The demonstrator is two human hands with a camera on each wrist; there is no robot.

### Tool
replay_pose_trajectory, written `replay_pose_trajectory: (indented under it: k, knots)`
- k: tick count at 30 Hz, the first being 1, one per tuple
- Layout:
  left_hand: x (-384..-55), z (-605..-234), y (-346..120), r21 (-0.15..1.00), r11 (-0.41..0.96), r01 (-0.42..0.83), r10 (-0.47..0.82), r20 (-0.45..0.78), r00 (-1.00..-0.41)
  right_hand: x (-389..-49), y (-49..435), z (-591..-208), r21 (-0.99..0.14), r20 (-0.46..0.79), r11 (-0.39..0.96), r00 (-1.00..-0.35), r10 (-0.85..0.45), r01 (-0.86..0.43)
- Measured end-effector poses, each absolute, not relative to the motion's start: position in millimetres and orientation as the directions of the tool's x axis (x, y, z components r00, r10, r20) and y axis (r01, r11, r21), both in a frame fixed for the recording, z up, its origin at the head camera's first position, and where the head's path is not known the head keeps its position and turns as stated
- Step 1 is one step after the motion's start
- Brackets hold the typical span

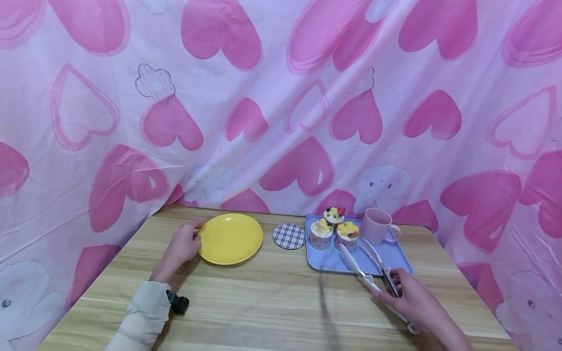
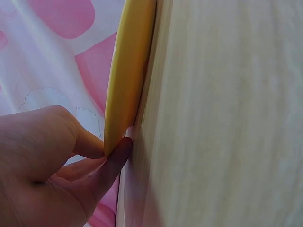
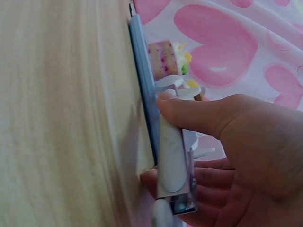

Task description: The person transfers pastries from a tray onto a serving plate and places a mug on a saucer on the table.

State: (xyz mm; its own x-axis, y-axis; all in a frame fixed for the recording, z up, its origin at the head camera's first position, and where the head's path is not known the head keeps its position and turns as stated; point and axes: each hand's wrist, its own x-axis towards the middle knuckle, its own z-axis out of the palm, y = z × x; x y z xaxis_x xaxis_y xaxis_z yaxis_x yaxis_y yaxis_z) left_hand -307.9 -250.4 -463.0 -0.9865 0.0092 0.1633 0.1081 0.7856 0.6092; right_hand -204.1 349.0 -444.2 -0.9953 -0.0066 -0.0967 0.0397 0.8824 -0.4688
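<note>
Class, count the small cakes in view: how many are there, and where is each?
3, all on the blue tray: the back cake, partly hidden; the left cake in front of it; and the right cake, by the tips of the tongs. No others show.

Curtained-off tabletop nook; can't tell if home or studio. Creased pink heart-print cloth [image 1: 246,119] hangs behind the wood-grain table [image 1: 263,307] and along both its sides. Café-style tableware on the table: yellow plate [image 1: 230,239], blue tray [image 1: 322,261] carrying pink mug [image 1: 374,227] and dessert cups [image 1: 321,239].
</note>
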Motion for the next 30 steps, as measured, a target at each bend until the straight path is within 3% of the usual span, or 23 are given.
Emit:
replay_pose_trajectory:
  k: [4, 11, 19, 30]
  knots:
    - [-307.6, -461.8, -250.8, 0.604, 0.791, 0.100, 0.004, 0.159, -0.987, -206.2, 347.4, -448.2, -0.466, -0.038, 0.885, -0.999, -0.009, 0.010]
    - [-307.4, -460.7, -248.9, 0.604, 0.792, 0.087, -0.003, 0.146, -0.989, -215.4, 344.6, -452.4, -0.493, -0.044, 0.868, -0.998, 0.049, 0.064]
    - [-306.9, -462.2, -249.9, 0.606, 0.791, 0.092, 0.001, 0.148, -0.989, -217.4, 344.5, -462.3, -0.491, 0.047, 0.871, -0.998, 0.031, 0.004]
    - [-307.2, -462.3, -251.0, 0.598, 0.793, 0.117, 0.010, 0.179, -0.984, -218.7, 341.3, -463.6, -0.489, 0.024, 0.872, -0.999, 0.031, 0.016]
